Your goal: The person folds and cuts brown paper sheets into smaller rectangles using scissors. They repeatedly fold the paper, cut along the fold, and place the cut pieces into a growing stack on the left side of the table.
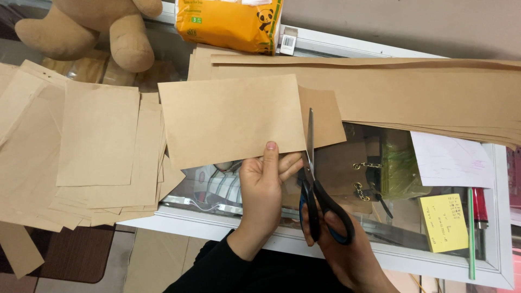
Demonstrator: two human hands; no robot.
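Head view. The left hand pinches a brown sheet by its lower edge: thumb on top, fingers folded beneath, clamped on the paper. The sheet is held in the air above the glass counter, tilted slightly, well clear of the surface.

The right hand holds black-and-blue scissors; its fingers are closed through the handle loops. The blades point away from the person and stand nearly together, with the cut line running upward through the right part of the sheet. A narrower strip lies to the right of the blades, partly behind the main piece.

A pile of cut sheets lies at left, overhanging the counter edge. A stack of long uncut paper lies across the far side. An orange tissue pack and a plush toy sit at the back. A yellow sticky note, a green pen and a red pen lie at right.

Hazards, as judged:
- The left fingertips sit just beside the blades. A slip of the scissors could nick them.
- The sheet is supported at one edge only. Sagging could pull the cut off line or tear the paper.
- The strip is unsupported. Its weight may rip the last uncut part.
- The overhanging pile could slide off if brushed.
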